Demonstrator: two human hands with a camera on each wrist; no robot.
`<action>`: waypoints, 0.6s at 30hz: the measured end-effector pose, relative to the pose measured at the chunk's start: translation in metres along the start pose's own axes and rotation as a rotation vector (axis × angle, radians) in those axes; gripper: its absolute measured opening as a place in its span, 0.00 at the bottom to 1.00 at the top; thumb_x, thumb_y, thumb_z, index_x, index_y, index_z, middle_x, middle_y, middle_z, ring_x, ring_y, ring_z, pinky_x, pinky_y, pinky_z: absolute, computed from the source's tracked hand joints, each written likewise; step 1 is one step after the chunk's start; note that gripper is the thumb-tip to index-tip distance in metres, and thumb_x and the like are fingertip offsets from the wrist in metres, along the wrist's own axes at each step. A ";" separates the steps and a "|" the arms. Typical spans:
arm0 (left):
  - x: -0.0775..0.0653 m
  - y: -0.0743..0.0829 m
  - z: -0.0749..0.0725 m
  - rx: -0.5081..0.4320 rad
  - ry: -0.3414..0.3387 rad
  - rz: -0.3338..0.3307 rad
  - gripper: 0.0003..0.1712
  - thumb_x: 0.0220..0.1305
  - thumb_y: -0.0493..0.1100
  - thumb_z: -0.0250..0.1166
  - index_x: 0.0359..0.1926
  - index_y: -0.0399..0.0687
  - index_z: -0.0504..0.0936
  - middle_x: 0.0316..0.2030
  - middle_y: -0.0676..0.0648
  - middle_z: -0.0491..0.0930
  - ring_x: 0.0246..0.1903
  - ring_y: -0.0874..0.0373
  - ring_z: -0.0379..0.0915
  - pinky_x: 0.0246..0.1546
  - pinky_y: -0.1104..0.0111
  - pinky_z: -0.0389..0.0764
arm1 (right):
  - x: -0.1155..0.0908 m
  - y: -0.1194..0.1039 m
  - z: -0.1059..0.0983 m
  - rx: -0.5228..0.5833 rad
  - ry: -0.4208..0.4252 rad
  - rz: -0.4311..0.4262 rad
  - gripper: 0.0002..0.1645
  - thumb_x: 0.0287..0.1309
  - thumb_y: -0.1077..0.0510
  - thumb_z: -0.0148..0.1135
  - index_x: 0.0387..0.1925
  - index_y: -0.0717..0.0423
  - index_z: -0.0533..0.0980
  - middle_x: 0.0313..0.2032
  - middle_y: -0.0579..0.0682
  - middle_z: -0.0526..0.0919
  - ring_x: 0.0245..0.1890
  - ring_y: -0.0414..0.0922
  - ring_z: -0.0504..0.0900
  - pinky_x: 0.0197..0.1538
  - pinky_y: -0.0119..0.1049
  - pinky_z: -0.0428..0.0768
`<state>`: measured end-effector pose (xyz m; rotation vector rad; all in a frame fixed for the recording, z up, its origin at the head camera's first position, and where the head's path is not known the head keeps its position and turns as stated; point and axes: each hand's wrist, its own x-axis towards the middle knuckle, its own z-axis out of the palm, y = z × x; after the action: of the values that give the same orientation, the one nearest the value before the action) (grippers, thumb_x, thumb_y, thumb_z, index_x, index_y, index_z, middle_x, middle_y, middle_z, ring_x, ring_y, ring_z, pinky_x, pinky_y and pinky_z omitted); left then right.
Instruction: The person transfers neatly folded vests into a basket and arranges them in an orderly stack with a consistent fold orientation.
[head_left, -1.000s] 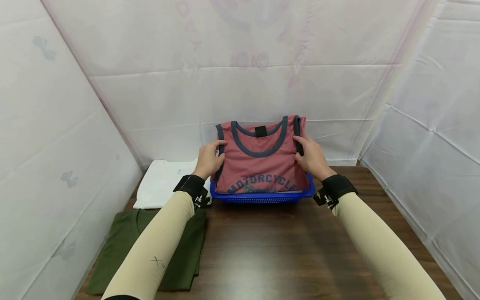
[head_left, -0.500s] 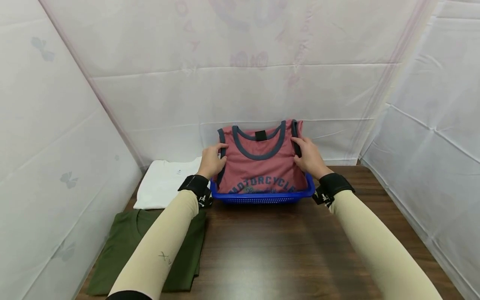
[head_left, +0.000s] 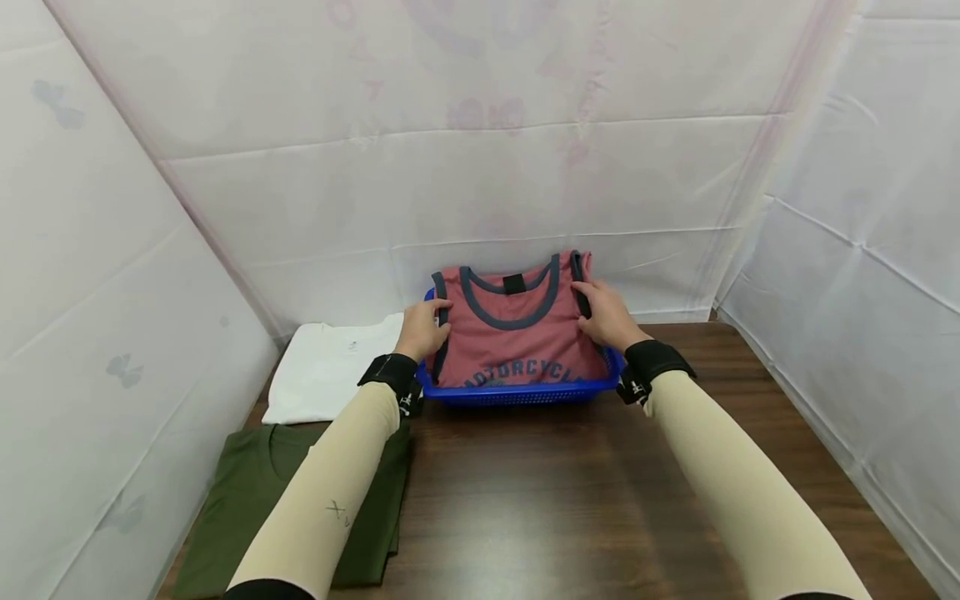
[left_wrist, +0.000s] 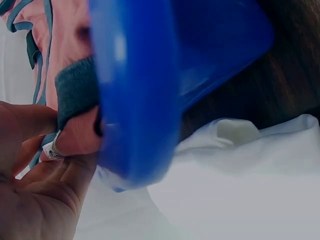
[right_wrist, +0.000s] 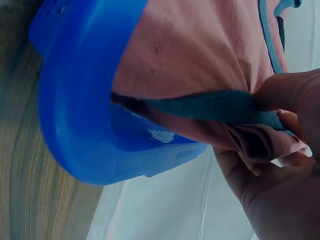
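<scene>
The red shirt [head_left: 517, 343] is folded and sits partly in the blue basket [head_left: 517, 393], its lower end down behind the front rim and its collar end up toward the back. Both hands pinch it by its sides. The left hand [head_left: 422, 332] has its thumb and fingers clamped on the left edge, by the dark armhole trim [head_left: 442, 298]; in the left wrist view a small white tag [left_wrist: 50, 149] shows at the pinch. The right hand [head_left: 609, 317] is clamped on the opposite edge, thumb on the near face and fingers behind the fold, as the right wrist view shows. A dark band rings the wide neckline, with a black label [head_left: 514, 284] at its back. Dark lettering [head_left: 525, 372] arches across the chest, its lower part cut off by the basket rim. The basket stands on the brown worktop [head_left: 510, 508], near the white sheet [head_left: 480, 183] hung behind. To the left of the basket lies a folded white shirt [head_left: 326, 375], and nearer the person a folded green shirt [head_left: 236, 500], partly hidden under the left arm. Cream sleeves [head_left: 738, 467] cover both forearms, and a black strap [head_left: 660, 358] rings each wrist.
</scene>
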<state>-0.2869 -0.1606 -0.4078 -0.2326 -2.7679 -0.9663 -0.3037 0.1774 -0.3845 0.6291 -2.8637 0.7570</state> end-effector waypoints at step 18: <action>-0.009 0.016 0.002 0.154 -0.124 -0.095 0.24 0.63 0.36 0.64 0.61 0.46 0.78 0.54 0.37 0.79 0.30 0.51 0.73 0.29 0.63 0.74 | -0.004 0.008 0.015 -0.072 -0.119 0.055 0.38 0.60 0.64 0.61 0.70 0.67 0.60 0.61 0.73 0.67 0.59 0.64 0.69 0.59 0.56 0.71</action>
<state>-0.2751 -0.1477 -0.4024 -0.1430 -2.9734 -0.7784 -0.3037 0.1780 -0.4023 0.6076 -3.0129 0.6410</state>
